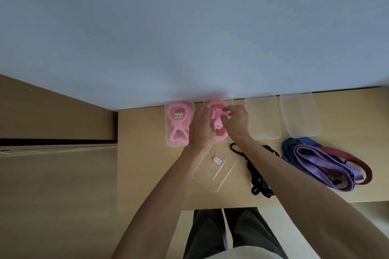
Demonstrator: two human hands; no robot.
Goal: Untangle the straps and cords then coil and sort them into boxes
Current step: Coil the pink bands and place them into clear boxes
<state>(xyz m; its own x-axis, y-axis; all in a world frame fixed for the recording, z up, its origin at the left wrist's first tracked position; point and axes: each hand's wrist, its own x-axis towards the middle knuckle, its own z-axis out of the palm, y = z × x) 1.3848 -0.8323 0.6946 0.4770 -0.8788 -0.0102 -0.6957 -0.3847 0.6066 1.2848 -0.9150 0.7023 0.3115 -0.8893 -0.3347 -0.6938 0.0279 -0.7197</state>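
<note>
A coiled pink strap (219,111) lies in a clear box (230,103) at the back of the table. My left hand (201,127) holds its left side and my right hand (236,121) pinches its right side. To the left, a lidded clear box (179,124) with a white label holds another pink strap (178,135). A black cord (257,176) lies tangled in the middle of the table. A bundle of blue, purple and red straps (328,162) lies at the right.
Two clear boxes (263,118) (301,113) stand at the back right against the wall. A clear lid (214,167) with a red-edged label lies near the front under my left forearm. The table's front edge (210,208) is close to my legs.
</note>
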